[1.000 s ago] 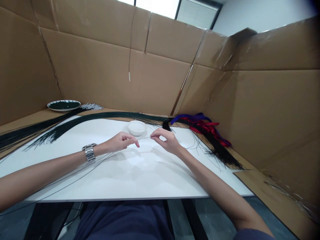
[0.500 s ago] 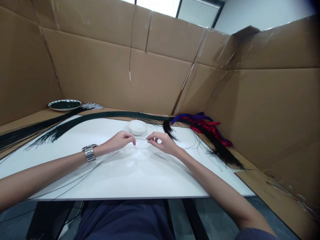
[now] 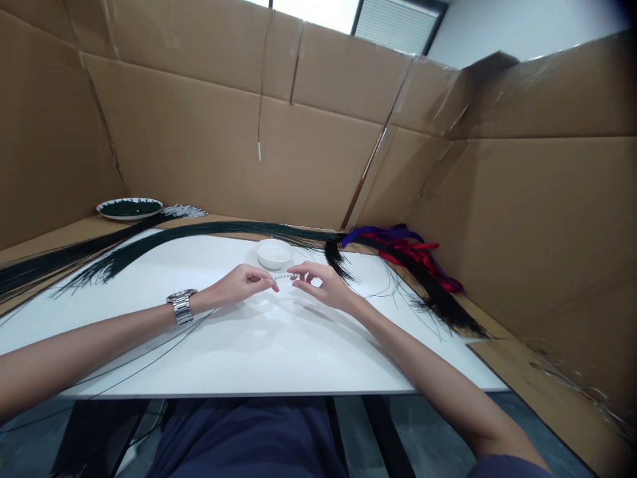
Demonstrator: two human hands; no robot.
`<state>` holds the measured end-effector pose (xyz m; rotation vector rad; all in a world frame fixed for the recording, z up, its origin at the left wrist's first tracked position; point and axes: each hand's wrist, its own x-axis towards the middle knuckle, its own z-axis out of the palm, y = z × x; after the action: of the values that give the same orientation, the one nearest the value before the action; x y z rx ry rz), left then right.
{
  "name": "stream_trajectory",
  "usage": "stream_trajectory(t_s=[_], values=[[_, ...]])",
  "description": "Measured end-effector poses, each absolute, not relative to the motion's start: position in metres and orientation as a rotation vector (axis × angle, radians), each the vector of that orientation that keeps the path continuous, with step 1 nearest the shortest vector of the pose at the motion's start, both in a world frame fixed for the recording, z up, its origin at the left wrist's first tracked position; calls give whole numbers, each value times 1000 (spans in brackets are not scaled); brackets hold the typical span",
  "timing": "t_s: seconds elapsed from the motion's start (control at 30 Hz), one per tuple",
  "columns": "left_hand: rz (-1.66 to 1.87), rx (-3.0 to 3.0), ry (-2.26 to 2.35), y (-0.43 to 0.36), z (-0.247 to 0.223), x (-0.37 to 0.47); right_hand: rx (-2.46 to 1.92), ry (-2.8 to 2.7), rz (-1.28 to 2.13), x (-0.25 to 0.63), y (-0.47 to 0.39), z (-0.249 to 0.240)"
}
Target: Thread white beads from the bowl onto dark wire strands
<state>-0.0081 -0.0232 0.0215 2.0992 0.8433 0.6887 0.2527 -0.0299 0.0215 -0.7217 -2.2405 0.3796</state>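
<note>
Head view: left hand (image 3: 249,281) pinches a thin, pale beaded strand (image 3: 284,276); right hand (image 3: 323,282), thumb and forefinger parted, surrounds its other end

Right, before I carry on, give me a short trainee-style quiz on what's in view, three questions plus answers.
1. What runs from the left hand towards the right hand? (a) a zip (b) a short beaded-looking strand (c) a metal ruler
2. True or false: the plate with the patterned rim sits farther left than the white dish.
3. Fill in: the ribbons on the right are blue-purple and ____.

Key: 1 b; 2 true; 3 red.
</note>
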Motion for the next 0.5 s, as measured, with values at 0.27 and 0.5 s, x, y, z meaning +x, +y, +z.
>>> stream_trajectory(t_s=[0.27,0.5], values=[[642,2105,848,-24,14,-11,-646,-2199,391,257,-36,37],[673,2122,842,-23,12,-12,-627,-2291,577,260,-35,35]])
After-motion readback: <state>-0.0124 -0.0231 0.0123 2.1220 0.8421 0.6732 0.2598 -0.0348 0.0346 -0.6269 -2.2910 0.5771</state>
